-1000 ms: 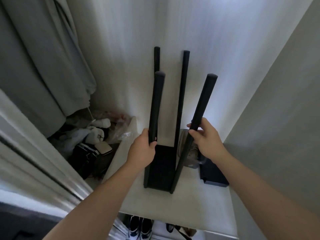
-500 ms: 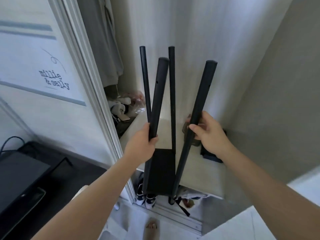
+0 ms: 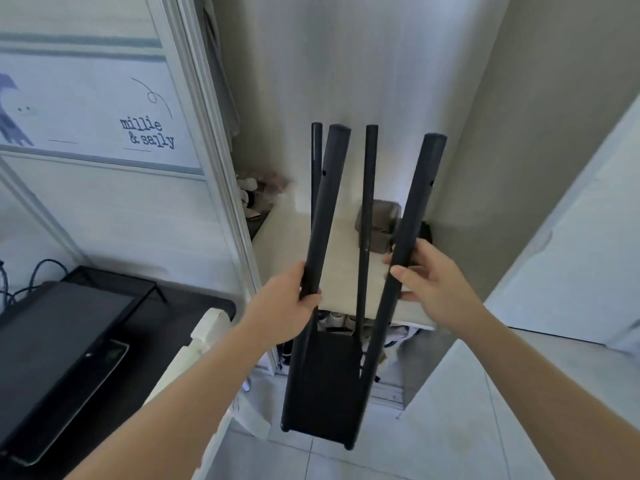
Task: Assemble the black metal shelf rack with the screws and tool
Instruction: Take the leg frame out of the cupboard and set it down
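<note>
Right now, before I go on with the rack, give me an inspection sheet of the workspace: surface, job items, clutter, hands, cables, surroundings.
Surface: pale shelf in the closet niche; the rack is not resting on it.
Job's things: black rack, four posts up, held in the air over the tiled floor; screws and tool: nothing seen.
Clutter: grey container on the shelf; shoes under it.
Grippers: left hand grips the near left post; right hand grips the near right post.
Cables: black cables by the dark desk at left.
Surroundings: sliding door printed "millie & sally"; pale walls.
</note>
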Tool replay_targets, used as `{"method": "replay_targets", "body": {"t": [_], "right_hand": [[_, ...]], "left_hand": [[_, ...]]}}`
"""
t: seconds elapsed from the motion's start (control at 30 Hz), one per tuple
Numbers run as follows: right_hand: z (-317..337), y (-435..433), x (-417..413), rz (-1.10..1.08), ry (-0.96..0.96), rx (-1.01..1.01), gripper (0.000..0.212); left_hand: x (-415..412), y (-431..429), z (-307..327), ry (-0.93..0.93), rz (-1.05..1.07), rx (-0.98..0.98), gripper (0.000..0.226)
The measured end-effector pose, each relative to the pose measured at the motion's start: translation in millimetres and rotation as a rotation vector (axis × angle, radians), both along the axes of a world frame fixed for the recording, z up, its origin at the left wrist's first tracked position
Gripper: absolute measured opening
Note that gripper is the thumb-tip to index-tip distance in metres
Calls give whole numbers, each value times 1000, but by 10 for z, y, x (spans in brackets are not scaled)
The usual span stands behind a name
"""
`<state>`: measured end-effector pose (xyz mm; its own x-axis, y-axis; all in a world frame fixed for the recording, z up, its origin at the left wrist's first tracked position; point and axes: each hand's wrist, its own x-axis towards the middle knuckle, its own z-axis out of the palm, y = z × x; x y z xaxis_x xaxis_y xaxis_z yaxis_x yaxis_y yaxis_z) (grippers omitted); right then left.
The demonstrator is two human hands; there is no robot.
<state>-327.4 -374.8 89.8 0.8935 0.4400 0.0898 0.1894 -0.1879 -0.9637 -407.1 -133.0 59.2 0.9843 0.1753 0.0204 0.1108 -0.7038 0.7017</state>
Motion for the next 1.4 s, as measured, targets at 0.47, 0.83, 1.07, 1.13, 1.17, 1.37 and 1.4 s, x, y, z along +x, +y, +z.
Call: {"method": "replay_targets", "body": {"t": [0.47, 0.83, 1.07, 1.13, 1.17, 1.37, 1.4], "right_hand": [[-494, -357, -2420, -390, 108, 40, 28], [-844, -1263, -3923, -795, 219, 83, 26], [-980, -1969, -4567, -990, 268, 33, 26], [-999, -2198, -4686, -1039, 278, 12, 26], [-1007, -2316, -4738, -1059, 282, 5, 26], [-1103, -2992, -4888, -1130, 262, -71, 25], [-1128, -3092, -4889, -1134, 259, -90, 26]], "left_hand": [[-1377, -137, -376, 148, -485, -13, 21], [-1749, -1425, -722, 300, -902, -40, 19], [-1832, -2739, -775, 202, -961, -27, 33], [-1895, -3152, -705, 162, -955, -78, 44], [-1941, -3356, -658, 112, -942, -99, 48], [-2282, -4523, -183, 3, -1124, -302, 38], [-2350, -4701, -95, 88, -1199, -347, 36]]}}
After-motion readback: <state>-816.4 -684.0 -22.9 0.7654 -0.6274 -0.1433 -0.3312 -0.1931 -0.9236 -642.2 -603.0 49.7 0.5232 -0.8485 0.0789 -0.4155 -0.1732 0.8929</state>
